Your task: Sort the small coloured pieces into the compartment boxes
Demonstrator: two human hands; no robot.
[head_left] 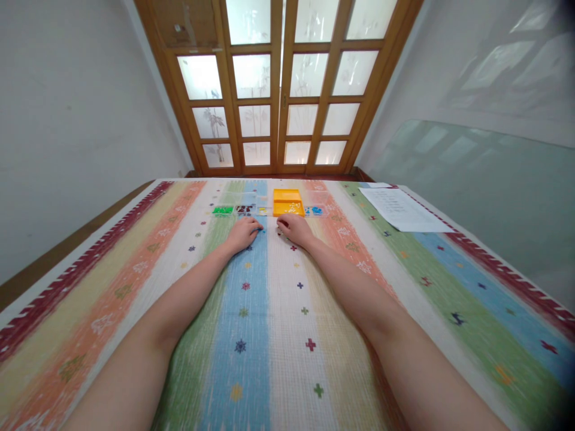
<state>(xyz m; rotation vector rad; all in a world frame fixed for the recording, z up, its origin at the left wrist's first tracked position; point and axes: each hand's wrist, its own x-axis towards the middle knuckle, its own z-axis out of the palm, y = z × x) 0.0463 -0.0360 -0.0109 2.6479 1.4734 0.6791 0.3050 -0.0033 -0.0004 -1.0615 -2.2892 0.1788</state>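
Note:
Both my arms stretch forward over a striped cloth point(269, 311). My left hand point(244, 231) rests palm down on the cloth, fingers curled loosely, nothing visible in it. My right hand point(291, 227) lies beside it, fingers bent together, just short of an orange tray point(287, 202). In a row with the tray lie a small clear box of green pieces point(223, 210), one of dark pieces point(245, 209) and one of blue pieces point(314, 210). Whether either hand pinches a small piece is too small to tell.
A white printed sheet point(402, 209) lies at the cloth's far right. A wooden door with frosted panes point(278, 90) stands behind the table. White walls flank both sides; a glass panel point(471, 179) leans at the right.

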